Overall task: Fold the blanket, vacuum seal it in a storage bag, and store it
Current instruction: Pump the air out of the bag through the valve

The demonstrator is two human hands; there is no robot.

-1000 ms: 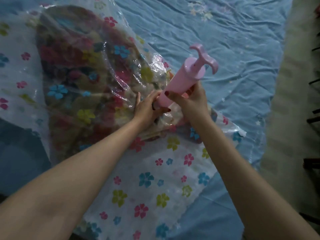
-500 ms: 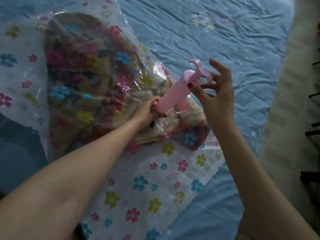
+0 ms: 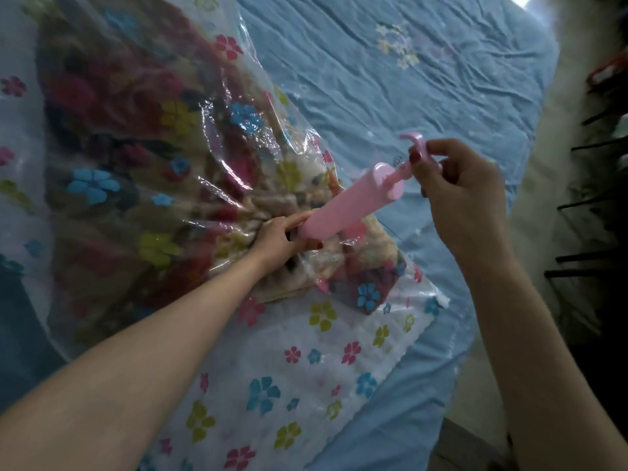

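Note:
A clear storage bag (image 3: 306, 368) printed with coloured flowers lies on the bed, and a folded brown floral blanket (image 3: 136, 185) shows through it. A pink hand pump (image 3: 350, 202) stands tilted on the bag near its middle. My left hand (image 3: 278, 236) grips the pump's lower end where it meets the bag. My right hand (image 3: 455, 188) holds the pump's T-shaped handle (image 3: 414, 144), which sits a little way out of the barrel. The plastic puckers in folds around the pump's base.
A wrinkled blue bedsheet (image 3: 390, 96) covers the bed under and beyond the bag. The bed's pale edge (image 3: 543, 185) runs down the right side, with dark rods of a rack (image 3: 598, 205) beyond it.
My right hand left the pump's barrel, rose to the handle and closed on it. The handle now sits slightly pulled out. My left hand stayed at the base.

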